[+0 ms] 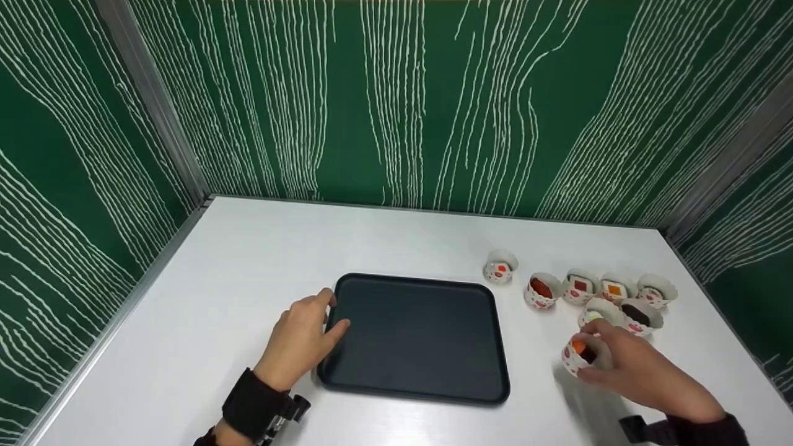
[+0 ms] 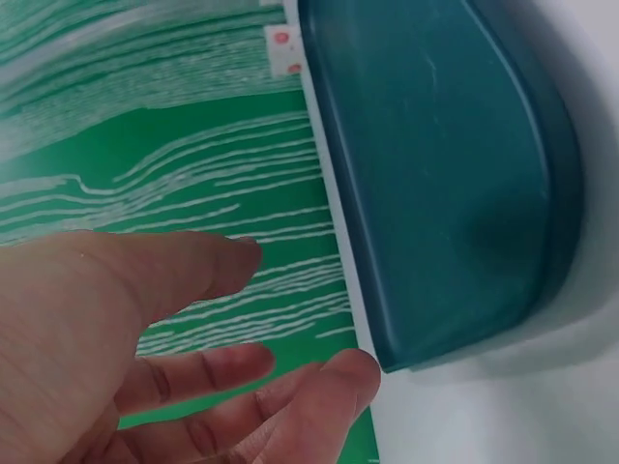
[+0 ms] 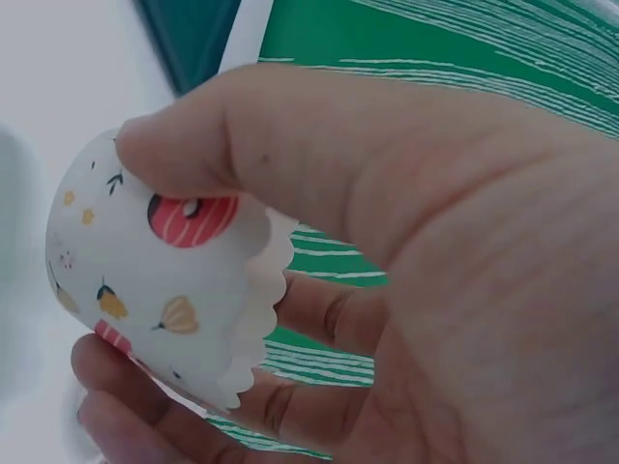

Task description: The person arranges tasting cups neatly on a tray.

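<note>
The right hand (image 1: 644,368) grips one patterned paper cup (image 1: 571,360) at lower right of the head frame, to the right of the tray. The right wrist view shows the thumb on one side of the wall and fingers on the other; this hold presumably keeps the thin wall from crushing and the orange and dark filling from spilling. A shadow on the white table (image 1: 266,238) suggests the cup is clear of the surface.

The left hand (image 1: 300,334) is at the left edge of the dark tray (image 1: 415,341), mid-frame, thumb and fingers wide apart and holding nothing. It is probably stationed there to steady the tray; whether it touches the rim cannot be confirmed.

Count: one tray, lying flat; eight cups, one held and seven standing at right of frame. Of the standing cups, the leftmost cup (image 1: 499,272) is apart from the others; next comes a cup with a red filling (image 1: 541,287). The remaining five sit closely grouped, apparently to save space: three in a back row, two in front, one of these partly hidden by the right hand.

Two black wrist straps (image 1: 253,402) are noted, one per arm. Green panels (image 1: 344,93) with white lines stand behind.
</note>
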{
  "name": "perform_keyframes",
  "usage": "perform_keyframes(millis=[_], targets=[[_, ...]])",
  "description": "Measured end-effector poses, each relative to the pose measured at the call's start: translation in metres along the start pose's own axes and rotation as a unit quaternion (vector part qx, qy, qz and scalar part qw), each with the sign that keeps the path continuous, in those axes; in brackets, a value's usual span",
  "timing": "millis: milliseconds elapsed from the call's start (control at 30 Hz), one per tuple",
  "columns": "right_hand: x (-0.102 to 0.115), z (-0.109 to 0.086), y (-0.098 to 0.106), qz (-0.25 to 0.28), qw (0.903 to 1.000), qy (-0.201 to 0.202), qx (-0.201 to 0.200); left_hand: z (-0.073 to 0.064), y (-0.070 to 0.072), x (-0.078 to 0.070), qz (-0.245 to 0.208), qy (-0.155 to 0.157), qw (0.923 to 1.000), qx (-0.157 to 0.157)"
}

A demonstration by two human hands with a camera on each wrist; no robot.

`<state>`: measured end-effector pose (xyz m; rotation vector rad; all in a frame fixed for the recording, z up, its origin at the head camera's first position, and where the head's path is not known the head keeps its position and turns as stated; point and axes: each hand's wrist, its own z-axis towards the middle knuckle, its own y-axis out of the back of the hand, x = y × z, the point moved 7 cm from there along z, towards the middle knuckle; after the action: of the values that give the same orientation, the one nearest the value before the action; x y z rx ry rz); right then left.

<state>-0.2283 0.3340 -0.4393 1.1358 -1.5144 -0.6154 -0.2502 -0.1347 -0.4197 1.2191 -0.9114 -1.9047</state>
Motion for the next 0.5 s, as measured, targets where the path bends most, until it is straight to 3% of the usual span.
perform_keyframes(millis=[267, 500], targets=[[0.034, 0.0, 0.006, -0.001, 0.997, 0.062, -0.045, 0.007, -0.001, -0.023, -0.015, -0.043, 0.999, -0.002], [0.06, 0.009, 0.008, 0.013, 0.9967, 0.064, -0.049, 0.014, -0.004, -0.045, -0.044, -0.079, 0.9958, 0.012]])
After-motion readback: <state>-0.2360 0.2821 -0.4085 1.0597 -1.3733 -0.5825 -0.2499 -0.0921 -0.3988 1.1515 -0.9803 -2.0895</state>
